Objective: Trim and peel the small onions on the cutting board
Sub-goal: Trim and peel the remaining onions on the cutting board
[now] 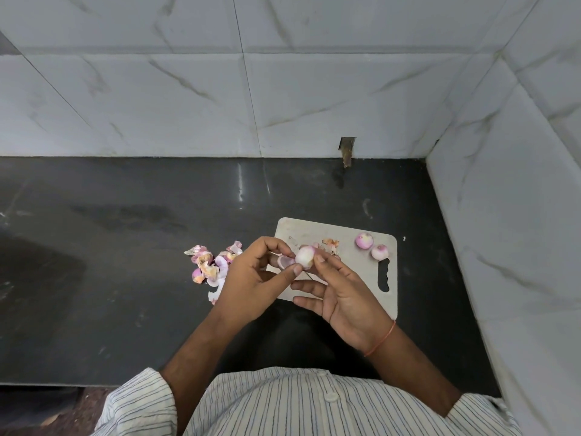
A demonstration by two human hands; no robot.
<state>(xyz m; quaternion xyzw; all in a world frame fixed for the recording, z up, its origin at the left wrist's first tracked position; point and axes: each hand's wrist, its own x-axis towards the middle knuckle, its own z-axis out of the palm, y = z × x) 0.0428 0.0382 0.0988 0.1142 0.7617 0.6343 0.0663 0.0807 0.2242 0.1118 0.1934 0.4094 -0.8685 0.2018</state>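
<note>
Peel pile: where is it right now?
In the head view, the peel pile lies on the dark counter, just off the cutting board's left edge, partly behind the left hand.

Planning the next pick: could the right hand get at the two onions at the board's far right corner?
Probably yes: the two onions lie uncovered just beyond the right hand, but it now holds an onion.

The hands are covering the near left part of the cutting board and most of a thin dark object under them, too hidden to identify. The left hand is hiding part of the peel pile on the table. The small brown object at the wall's base is showing too small to tell.
</note>
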